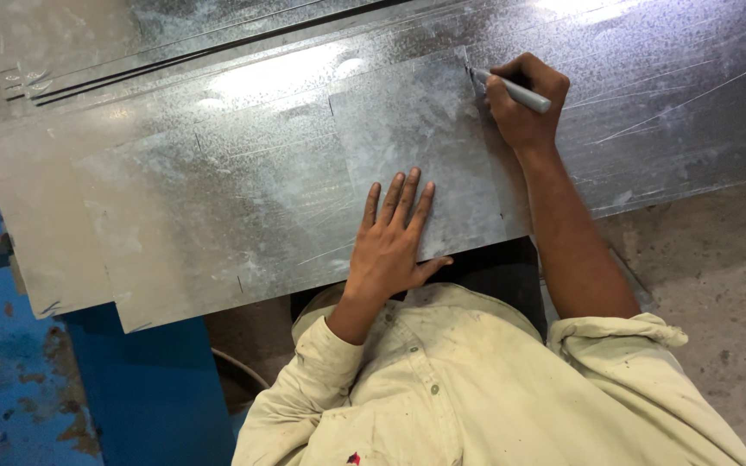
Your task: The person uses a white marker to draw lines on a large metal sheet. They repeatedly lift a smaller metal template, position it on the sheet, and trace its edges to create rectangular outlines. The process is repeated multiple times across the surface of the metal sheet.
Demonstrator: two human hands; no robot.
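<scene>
My left hand [393,236] lies flat, fingers spread, pressing down on a small rectangular piece of galvanised sheet metal [407,138]. That piece rests on a larger galvanised sheet [218,216]. My right hand [524,102] grips a grey marker pen [513,91], its tip touching the metal at the top right corner of the small piece. Short dark marks show on the larger sheet along the small piece's edges.
More metal sheets [684,103] are stacked beneath and behind, reaching the top and right edges of view. A blue painted surface with rust patches [19,380] lies at the left. Bare concrete floor [718,276] shows at the right. My cream shirt [477,397] fills the bottom.
</scene>
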